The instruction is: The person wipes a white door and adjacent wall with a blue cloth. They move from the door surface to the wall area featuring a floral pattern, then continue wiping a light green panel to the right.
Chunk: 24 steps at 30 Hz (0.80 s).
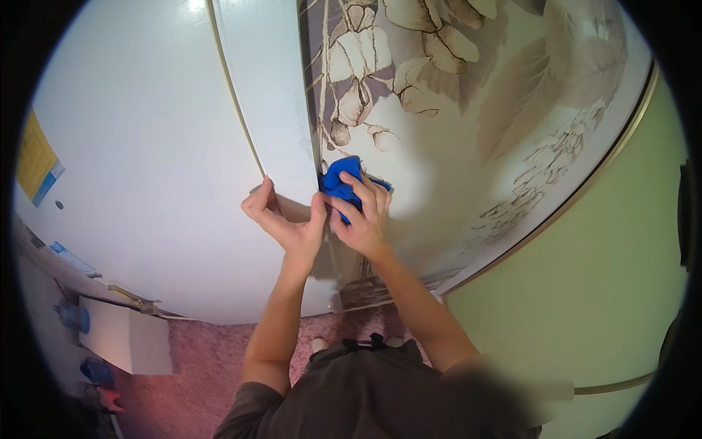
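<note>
My right hand (359, 219) holds a crumpled blue cloth (343, 178) against the glossy floral-patterned panel (433, 164), right beside the edge of the white door panel (164, 164). To its left, my left hand (293, 228) rests at the white vertical strip (269, 82) along that edge. Its thumb and curled forefinger are spread apart across the strip, with no object visible between them. The thumb tip comes close to the cloth and the right fingers. Part of the cloth is hidden under my right fingers.
Pink carpet (192, 378) covers the floor by my feet. At lower left stand a white box-shaped piece (126, 335) and a blue water bottle (74, 317). A door handle (131, 296) juts out on the left. A pale green framed panel (559, 280) stands at right.
</note>
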Each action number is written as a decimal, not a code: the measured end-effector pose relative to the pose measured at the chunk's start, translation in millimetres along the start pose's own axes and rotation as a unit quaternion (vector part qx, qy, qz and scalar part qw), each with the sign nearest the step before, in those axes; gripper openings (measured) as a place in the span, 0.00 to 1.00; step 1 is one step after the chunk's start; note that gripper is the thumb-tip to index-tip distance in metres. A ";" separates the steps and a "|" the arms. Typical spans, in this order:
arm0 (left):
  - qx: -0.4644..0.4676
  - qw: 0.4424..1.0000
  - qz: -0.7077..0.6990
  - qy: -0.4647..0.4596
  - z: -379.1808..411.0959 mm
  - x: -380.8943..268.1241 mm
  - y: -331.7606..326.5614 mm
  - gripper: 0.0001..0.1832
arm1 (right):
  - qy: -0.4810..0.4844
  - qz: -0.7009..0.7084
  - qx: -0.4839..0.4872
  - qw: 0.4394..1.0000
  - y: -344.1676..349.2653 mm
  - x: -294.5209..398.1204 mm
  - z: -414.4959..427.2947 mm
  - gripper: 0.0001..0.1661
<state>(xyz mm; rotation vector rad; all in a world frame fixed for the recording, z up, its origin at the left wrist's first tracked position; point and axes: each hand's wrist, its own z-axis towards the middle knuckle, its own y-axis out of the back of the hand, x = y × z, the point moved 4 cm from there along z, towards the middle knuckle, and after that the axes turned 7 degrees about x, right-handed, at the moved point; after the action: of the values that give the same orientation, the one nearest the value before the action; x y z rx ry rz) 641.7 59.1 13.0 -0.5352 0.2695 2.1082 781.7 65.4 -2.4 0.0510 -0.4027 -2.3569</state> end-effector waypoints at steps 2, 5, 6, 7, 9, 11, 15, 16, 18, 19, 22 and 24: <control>-0.014 1.000 0.013 -0.011 1.3 -4.6 -3.6 0.46 | 0.031 -0.021 0.033 0.999 9.6 -10.4 0.0 0.22; -0.041 0.999 0.027 0.000 -3.6 1.2 -5.0 0.49 | 0.035 -0.034 0.038 0.998 30.1 -35.4 -1.0 0.24; -0.040 0.999 0.023 0.002 -4.1 1.8 -7.9 0.49 | 0.029 -0.032 0.008 0.999 38.4 -50.3 -5.5 0.25; -0.038 0.999 0.023 0.003 -4.3 2.6 -8.1 0.48 | -0.007 -0.041 -0.010 0.999 46.1 -63.8 -12.0 0.24; -0.035 0.999 0.019 0.006 -6.0 2.5 -10.0 0.48 | -0.078 -0.023 -0.059 0.995 61.7 -87.9 -20.9 0.21; -0.034 0.999 0.021 0.004 -5.4 0.4 -9.4 0.48 | -0.108 -0.038 -0.107 0.988 72.9 -96.2 -15.5 0.21; -0.020 0.999 0.041 0.018 -5.7 -1.4 -6.3 0.48 | -0.190 0.002 -0.188 0.964 69.9 -90.3 -7.7 0.19; -0.017 0.999 0.043 0.016 -5.4 -1.9 -5.9 0.47 | -0.214 0.002 -0.201 0.956 62.7 -83.4 -6.7 0.19; -0.012 0.999 0.049 0.013 -4.9 -2.6 -3.8 0.47 | -0.210 -0.008 -0.200 0.957 48.7 -67.0 -4.6 0.19; -0.010 0.999 0.045 0.012 -4.2 -3.5 -3.2 0.47 | -0.180 0.013 -0.169 0.969 40.5 -54.3 -2.9 0.19; -0.003 0.999 0.034 0.008 -2.2 -5.5 -2.5 0.46 | -0.039 0.014 -0.072 0.997 9.1 -18.1 -0.8 0.22; 0.001 1.000 0.027 0.002 -2.1 -3.3 -1.8 0.45 | -0.010 0.018 -0.035 0.999 -9.3 1.5 -5.7 0.23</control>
<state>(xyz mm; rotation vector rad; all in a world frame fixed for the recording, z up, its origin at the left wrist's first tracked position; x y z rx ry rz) 645.3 56.8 12.8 -0.5367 0.2922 2.1581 775.3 69.2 -10.5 -0.0125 -0.3281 -2.3358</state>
